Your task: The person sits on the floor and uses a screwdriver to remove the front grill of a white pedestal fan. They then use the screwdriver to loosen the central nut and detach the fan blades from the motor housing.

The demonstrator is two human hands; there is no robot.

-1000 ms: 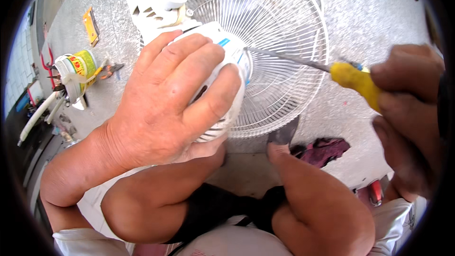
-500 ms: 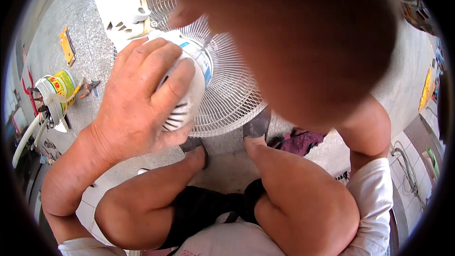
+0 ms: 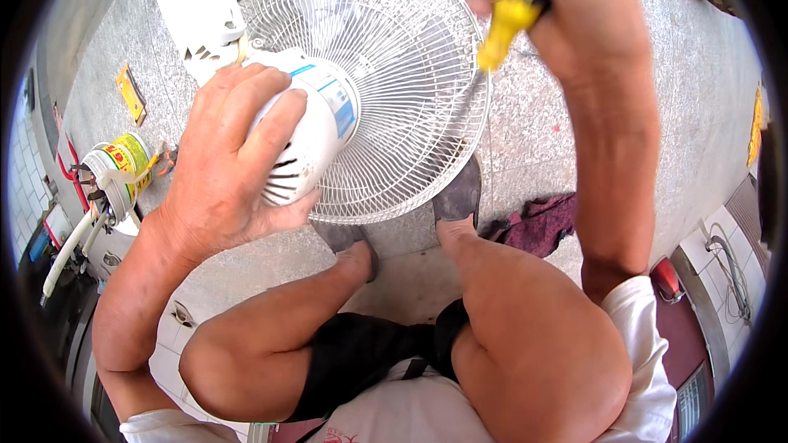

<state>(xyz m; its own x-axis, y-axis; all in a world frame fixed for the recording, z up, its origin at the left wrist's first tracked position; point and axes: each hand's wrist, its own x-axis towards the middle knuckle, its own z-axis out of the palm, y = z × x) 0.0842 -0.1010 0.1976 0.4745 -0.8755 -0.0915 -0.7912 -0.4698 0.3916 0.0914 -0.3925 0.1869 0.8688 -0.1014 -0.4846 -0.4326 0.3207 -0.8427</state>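
My left hand (image 3: 234,156) is wrapped over the rounded white motor housing (image 3: 316,135) of an electric fan, fingers on top and thumb at its lower side. The fan's round wire guard (image 3: 410,115) lies beyond the housing. The white stand (image 3: 197,4) runs away to the upper left. At the upper right, my right hand (image 3: 591,8) is closed on a screwdriver with a black and yellow handle (image 3: 510,20). Its shaft points down and left over the guard's right side, blurred and apart from the housing. Part of the right hand is cut off by the upper edge.
To the left stands a yellow-green tub (image 3: 127,156) of tools, pliers (image 3: 167,161) beside it. A yellow flat packet (image 3: 131,94) lies farther off. A dark red cloth (image 3: 538,226) is on the floor beside my right foot. Coiled cable (image 3: 730,275) lies at the far right.
My right hand and forearm have swung away from the motor housing to the upper right, bringing the screwdriver into plain view and uncovering the guard. My left hand keeps its hold on the housing.
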